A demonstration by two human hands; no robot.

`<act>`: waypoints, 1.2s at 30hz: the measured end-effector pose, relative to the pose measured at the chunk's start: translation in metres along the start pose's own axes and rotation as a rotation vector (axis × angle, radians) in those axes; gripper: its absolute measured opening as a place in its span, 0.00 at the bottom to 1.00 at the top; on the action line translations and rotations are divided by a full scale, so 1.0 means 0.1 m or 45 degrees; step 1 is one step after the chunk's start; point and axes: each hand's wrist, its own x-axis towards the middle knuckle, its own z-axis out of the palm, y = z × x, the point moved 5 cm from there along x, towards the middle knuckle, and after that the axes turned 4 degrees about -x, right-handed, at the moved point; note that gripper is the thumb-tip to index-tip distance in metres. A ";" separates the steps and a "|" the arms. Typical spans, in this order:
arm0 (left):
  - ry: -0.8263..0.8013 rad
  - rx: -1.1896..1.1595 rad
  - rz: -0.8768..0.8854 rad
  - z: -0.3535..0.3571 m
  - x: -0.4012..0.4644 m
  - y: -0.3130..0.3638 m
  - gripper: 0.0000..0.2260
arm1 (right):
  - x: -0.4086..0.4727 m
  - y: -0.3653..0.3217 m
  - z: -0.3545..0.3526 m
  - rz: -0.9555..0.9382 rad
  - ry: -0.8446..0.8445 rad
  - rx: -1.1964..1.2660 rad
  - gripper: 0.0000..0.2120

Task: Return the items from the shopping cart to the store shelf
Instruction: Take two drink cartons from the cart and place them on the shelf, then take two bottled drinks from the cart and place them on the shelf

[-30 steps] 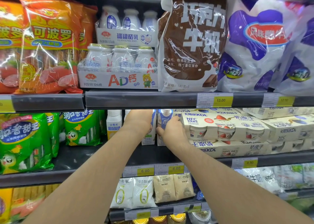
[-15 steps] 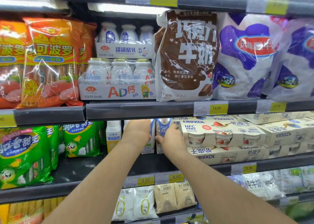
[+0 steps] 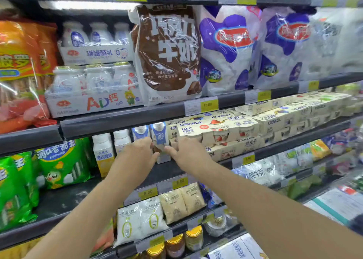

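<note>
Two blue-and-white milk cartons stand upright side by side on the dark middle shelf (image 3: 66, 197). My left hand (image 3: 137, 154) covers the lower part of the left carton (image 3: 140, 132), and its fingertips reach the side of the right carton (image 3: 159, 138). My right hand (image 3: 189, 154) presses its thumb on the lower right side of that right carton. The carton sits pinched between both hands, its base on the shelf. Both carton tops show above my hands.
White and yellow drink bottles (image 3: 103, 152) stand just left of the cartons. Stacked cream yogurt multipacks (image 3: 222, 133) crowd the right. Green sausage bags (image 3: 60, 164) lie further left. The upper shelf edge (image 3: 117, 121) hangs close above the cartons. Pouches (image 3: 157, 213) fill the shelf below.
The view has shifted left and back. My hands have slid lower on the cartons and come closer together, so both carton tops now show above them.
</note>
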 end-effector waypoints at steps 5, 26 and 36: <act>-0.320 -0.107 0.340 0.13 0.04 0.97 0.14 | -0.43 0.90 -0.54 0.099 0.068 -0.172 0.20; -0.746 0.100 1.178 2.15 -0.54 6.93 0.41 | -4.24 6.23 -2.27 1.162 0.013 -0.547 0.42; -0.790 0.125 1.569 2.61 -1.34 8.69 0.41 | -5.55 7.18 -2.62 1.471 0.058 -0.482 0.39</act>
